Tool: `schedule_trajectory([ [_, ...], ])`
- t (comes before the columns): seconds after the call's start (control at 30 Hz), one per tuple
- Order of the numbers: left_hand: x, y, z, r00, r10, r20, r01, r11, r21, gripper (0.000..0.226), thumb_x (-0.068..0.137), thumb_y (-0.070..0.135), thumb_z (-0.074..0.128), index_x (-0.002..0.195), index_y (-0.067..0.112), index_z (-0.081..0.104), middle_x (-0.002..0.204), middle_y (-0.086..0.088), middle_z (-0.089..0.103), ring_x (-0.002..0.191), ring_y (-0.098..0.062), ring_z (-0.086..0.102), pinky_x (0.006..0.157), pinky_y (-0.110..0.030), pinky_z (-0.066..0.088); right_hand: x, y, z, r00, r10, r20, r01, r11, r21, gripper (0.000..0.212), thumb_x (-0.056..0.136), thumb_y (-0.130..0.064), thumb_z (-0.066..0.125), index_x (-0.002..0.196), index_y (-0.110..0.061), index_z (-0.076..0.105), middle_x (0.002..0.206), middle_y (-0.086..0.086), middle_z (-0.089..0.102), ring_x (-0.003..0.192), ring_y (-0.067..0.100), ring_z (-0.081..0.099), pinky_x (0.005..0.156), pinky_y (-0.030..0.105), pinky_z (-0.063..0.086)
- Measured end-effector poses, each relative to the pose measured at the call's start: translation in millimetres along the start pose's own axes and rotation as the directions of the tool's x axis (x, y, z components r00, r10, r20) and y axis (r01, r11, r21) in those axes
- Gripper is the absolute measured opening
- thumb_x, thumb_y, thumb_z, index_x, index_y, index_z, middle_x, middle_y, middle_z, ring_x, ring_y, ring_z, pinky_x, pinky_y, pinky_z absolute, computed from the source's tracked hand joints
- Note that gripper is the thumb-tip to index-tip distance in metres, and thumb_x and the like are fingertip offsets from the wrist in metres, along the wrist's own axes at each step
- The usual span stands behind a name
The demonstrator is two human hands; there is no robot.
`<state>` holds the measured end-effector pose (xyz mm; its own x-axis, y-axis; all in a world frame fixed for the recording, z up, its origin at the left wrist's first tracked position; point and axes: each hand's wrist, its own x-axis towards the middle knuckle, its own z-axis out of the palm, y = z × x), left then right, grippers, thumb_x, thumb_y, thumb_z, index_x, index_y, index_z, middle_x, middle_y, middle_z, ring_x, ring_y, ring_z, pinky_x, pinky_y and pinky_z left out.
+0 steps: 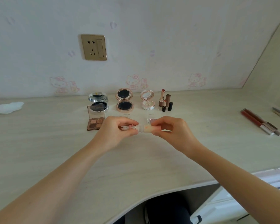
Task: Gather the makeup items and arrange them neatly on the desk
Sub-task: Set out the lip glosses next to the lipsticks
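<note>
While both hands hold small tube in air above counter middle, cap could slip from pinch, or tube drop onto eyeshadow palette just left, if grip loosens during twist; left hand fingers curled on bunny-shaped cap end; right hand fingers clamped on tube body; forearms converge from near edge; compacts and lipsticks lined along back edge; pencils lie loose toward right edge.

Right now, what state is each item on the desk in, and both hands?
Silver compact: open.
Rose-gold compact: open.
Pink compact: open.
Eyeshadow palette: lid up.
Two lipsticks: uncapped, upright.
Small tube: held level.
Left hand: pinching its cap.
Right hand: gripping its body.
</note>
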<state>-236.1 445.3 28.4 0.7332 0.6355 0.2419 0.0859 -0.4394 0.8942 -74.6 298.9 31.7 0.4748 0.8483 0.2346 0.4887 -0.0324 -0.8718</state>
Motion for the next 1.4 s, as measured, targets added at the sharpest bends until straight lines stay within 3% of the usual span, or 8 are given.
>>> schedule_trajectory([
  [0.27,-1.8,1.9,10.9,0.99,-0.135,-0.038,0.093,0.836,-0.541,0.037,0.079,0.008,0.073,0.114,0.014,0.063,0.104,-0.006,0.073,0.104,-0.017,0.068,0.096,-0.032,0.048,-2.4,-3.1,34.8,0.98,0.186,0.068,-0.195,0.85,0.489,0.016,0.086,-0.01,0.069,0.099,-0.003,0.063,0.089,0.01,0.075,0.088,0.023,0.073,0.08,0.029,0.058],
  [0.47,-9.3,-6.6,16.7,0.982,-0.191,-0.003,0.15,0.782,-0.605,0.024,0.086,0.01,0.065,0.109,0.003,0.064,0.101,-0.01,0.074,0.103,-0.02,0.068,0.092,-0.029,0.053,-1.8,-4.0,49.5,0.98,0.192,0.044,-0.195,0.914,0.357,0.01,0.086,-0.015,0.068,0.094,-0.01,0.067,0.085,0.003,0.075,0.085,0.015,0.072,0.077,0.029,0.059],
  [0.6,-13.3,-6.4,14.4,0.988,-0.136,-0.074,0.082,0.864,-0.496,0.02,0.09,0.013,0.063,0.103,-0.001,0.065,0.082,-0.019,0.073,0.096,-0.019,0.07,0.084,-0.025,0.055,5.4,-5.7,41.1,0.993,0.107,-0.053,-0.105,0.993,0.045,0.007,0.086,-0.023,0.066,0.091,-0.025,0.07,0.089,-0.011,0.071,0.087,0.006,0.065,0.084,0.032,0.054],
  [0.73,-16.3,-2.9,17.0,0.994,-0.073,-0.077,0.042,0.934,-0.355,0.014,0.091,0.019,0.062,0.097,0.006,0.065,0.06,-0.023,0.061,0.082,-0.023,0.072,0.077,-0.03,0.057,14.8,-19.9,30.3,0.993,0.063,-0.096,-0.054,0.994,0.091,0.014,0.089,-0.026,0.063,0.102,-0.024,0.067,0.092,-0.01,0.069,0.089,0.011,0.064,0.085,0.039,0.055],
  [0.9,-17.9,-7.9,19.4,0.999,-0.003,-0.038,0.0,0.996,-0.09,0.011,0.088,0.025,0.066,0.099,0.022,0.068,0.058,0.003,0.055,0.051,-0.013,0.055,0.053,-0.025,0.046,19.9,-30.2,26.6,1.0,-0.015,-0.009,0.017,0.99,0.138,0.016,0.09,-0.022,0.062,0.105,-0.023,0.067,0.084,-0.008,0.067,0.078,0.011,0.067,0.065,0.02,0.055],
  [1.03,-19.4,-13.8,18.2,0.997,0.068,-0.043,-0.064,0.994,0.088,0.016,0.084,0.027,0.07,0.1,0.029,0.071,0.06,0.019,0.058,0.055,0.0,0.05,0.054,-0.013,0.037,18.7,-21.8,25.2,1.0,-0.011,0.013,0.01,0.996,0.085,0.009,0.087,-0.014,0.066,0.091,-0.016,0.073,0.077,-0.001,0.072,0.073,0.011,0.069,0.064,0.019,0.054],
  [1.2,-20.1,-17.4,19.4,0.993,0.074,-0.088,-0.056,0.98,0.189,0.04,0.075,0.029,0.079,0.113,0.025,0.067,0.082,0.009,0.07,0.077,0.001,0.062,0.07,-0.007,0.043,14.1,-10.0,19.8,0.997,0.004,0.081,-0.007,0.999,0.039,0.011,0.087,-0.011,0.066,0.091,-0.017,0.075,0.084,0.001,0.073,0.075,0.009,0.07,0.068,0.019,0.055],
  [1.4,-17.6,-17.7,22.7,0.994,0.105,-0.037,-0.085,0.933,0.349,0.045,0.079,0.017,0.073,0.116,0.03,0.051,0.079,0.009,0.063,0.071,-0.005,0.06,0.065,-0.016,0.042,27.3,-17.4,-2.3,0.963,0.062,0.262,-0.029,0.992,-0.127,0.009,0.084,-0.018,0.07,0.092,-0.021,0.074,0.087,-0.007,0.073,0.081,0.009,0.069,0.067,0.021,0.056],
])
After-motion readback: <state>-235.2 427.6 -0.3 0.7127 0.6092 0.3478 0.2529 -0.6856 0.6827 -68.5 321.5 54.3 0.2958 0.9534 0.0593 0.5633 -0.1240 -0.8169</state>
